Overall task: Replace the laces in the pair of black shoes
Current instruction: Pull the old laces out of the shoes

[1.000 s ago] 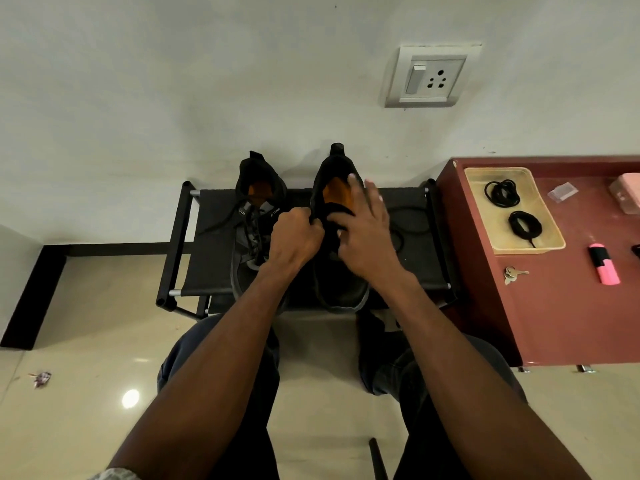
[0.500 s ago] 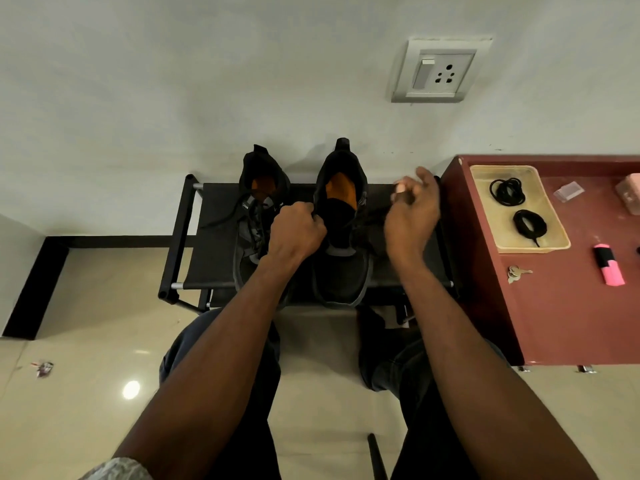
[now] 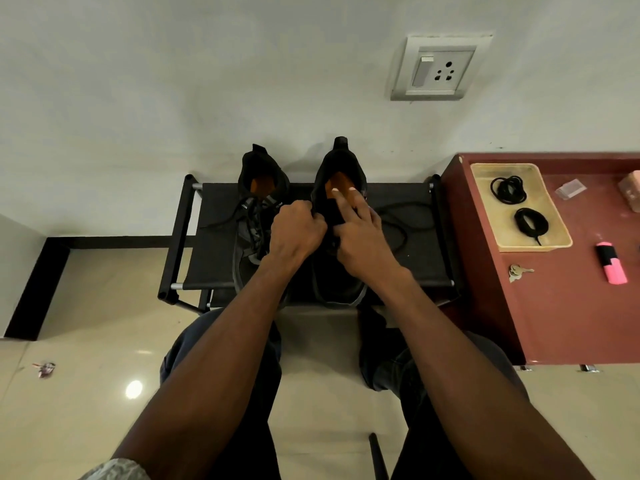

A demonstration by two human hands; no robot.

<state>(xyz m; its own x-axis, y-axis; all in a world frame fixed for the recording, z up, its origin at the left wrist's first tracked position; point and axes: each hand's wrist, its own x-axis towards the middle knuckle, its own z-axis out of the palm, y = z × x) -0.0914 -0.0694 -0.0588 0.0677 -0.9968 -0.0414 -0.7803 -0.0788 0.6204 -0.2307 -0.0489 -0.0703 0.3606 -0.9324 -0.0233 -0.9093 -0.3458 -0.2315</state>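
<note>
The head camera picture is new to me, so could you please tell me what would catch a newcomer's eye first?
Two forearms reach to the middle, where the left hand and the right hand work at the right black shoe on a low black rack; the left black shoe stands beside it. To the right, a red-brown table carries a tray with two coiled black laces and a pink highlighter.

Both forearms bare up to the elbow. Left arm: edge of a light grey mottled sleeve [image 3: 114,470] showing at 7 o'clock of the frame. Legs in dark blue-grey trousers [image 3: 221,344], fabric creased at the knees.
</note>
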